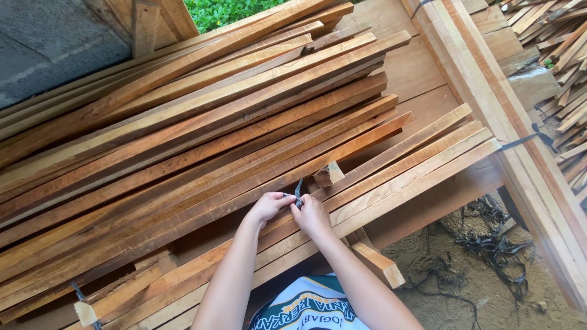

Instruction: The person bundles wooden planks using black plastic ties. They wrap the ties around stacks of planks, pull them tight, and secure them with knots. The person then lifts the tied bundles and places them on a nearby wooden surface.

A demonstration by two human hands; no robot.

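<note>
Strap [298, 192], a dark narrow band, was pinched between both hands just above the near bundle of slats [391, 174]. The left hand [267, 206] gripped one end between thumb and fingertips; the right hand [312, 217] closed on the other end, the two hands nearly touching. Held that way, the ends met over the top of the slats, so the band was probably looped around the bundle (its run underneath was hidden). The loose tip stood up above the fingers.

Just beyond the hands lay a short offcut block [329, 173], resting on the slats. Below and to the right, another short block [378, 264] stuck out from under the stack, likely a spacer that kept the wood off the ground. Scraps of black strapping [489, 244] lay tangled on the dirt floor [465, 287] at right.

Farther off, the big pile of long reddish boards [183, 122] ran diagonally, laid parallel so they stacked flat. A long plank frame [489, 85] ran along the right, with a dark strap across it. Beyond that lay more stacked offcuts [565, 67]. At far left was a grey wall [49, 43], with green plants [226, 11] at top. No labels or signs showed on the wood.
</note>
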